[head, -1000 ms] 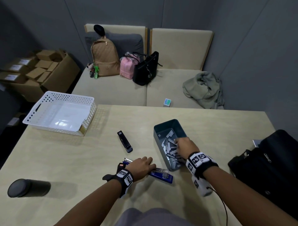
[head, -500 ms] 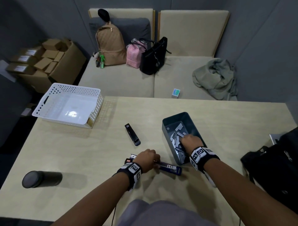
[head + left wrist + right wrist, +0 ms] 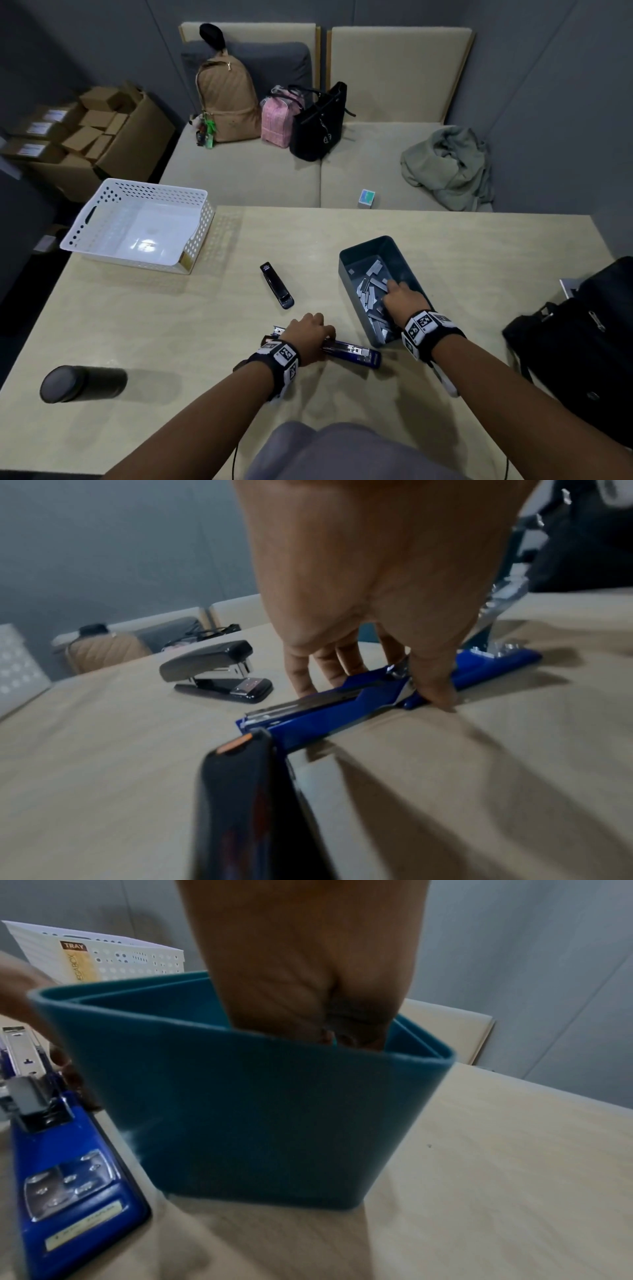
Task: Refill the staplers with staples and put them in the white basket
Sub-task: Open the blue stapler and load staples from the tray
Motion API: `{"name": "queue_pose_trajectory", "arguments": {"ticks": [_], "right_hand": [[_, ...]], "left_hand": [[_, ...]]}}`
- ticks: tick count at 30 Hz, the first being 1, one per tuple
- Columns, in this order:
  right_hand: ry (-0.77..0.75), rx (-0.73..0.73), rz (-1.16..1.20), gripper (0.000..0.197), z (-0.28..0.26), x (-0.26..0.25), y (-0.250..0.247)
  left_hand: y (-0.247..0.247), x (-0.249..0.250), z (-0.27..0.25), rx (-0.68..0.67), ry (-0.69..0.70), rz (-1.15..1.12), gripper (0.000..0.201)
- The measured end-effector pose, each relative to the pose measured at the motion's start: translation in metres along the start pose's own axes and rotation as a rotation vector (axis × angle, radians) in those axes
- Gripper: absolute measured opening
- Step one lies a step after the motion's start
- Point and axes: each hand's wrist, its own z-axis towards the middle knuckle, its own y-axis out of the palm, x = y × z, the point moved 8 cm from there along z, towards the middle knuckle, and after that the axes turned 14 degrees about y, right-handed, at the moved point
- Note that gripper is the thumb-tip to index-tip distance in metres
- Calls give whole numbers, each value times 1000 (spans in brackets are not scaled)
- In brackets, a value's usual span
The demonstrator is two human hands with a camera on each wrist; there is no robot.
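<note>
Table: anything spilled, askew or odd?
Nothing spilled: the staples are all inside the teal bin. The blue stapler lies hinged open under the left hand, as refilling needs. Only oddity: a dark cylinder lying on its side near the table's left edge.

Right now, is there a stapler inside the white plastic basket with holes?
No, the white plastic basket holds nothing; the black stapler and blue stapler lie on the table.

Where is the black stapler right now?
In the head view the black stapler lies closed on the table, untouched, near its middle. The white basket is beyond it to the left, the teal staple bin to its right.
</note>
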Motion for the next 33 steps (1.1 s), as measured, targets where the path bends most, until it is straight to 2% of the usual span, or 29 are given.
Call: {"name": "queue_pose_trajectory", "arguments": {"ticks": [3,5,8,11,14,17,20,25,28,31,33], "right_hand": [[1,1,45,31,-2,4,-3],[8,18,172,30,-3,9,-10],[-36,137,466,26,-12,13,-40],[-177,214,795,19,-40,1,-73],[-354,147,723,21,-73,-29,-77],[-409,102,494,30,-93,-49,-60],[-392,136,422,26,-101,-56,-55],[-333,222,809,11,-92,-39,-77],[-293,324,984,7,-86,-21,-97],[-227,409,1069,6,-81,4,-108],[-167,386,1117,7,-76,21,-104]], "left_hand": [[-1,-2,-2,-28,-22,106,31],[-3,0,-2,-29,16,159,31],[-10,3,-4,2,60,138,36],[-17,0,-8,-6,77,42,38],[-20,-3,-15,-25,50,-62,37],[-26,-12,-25,-9,-36,-55,50],[-47,-14,-35,84,-12,25,59],[-100,-21,-50,189,8,107,50],[-127,-26,-49,235,-20,-7,48],[-143,-14,-39,219,3,-145,53],[-153,-3,-28,231,21,-119,54]]}}
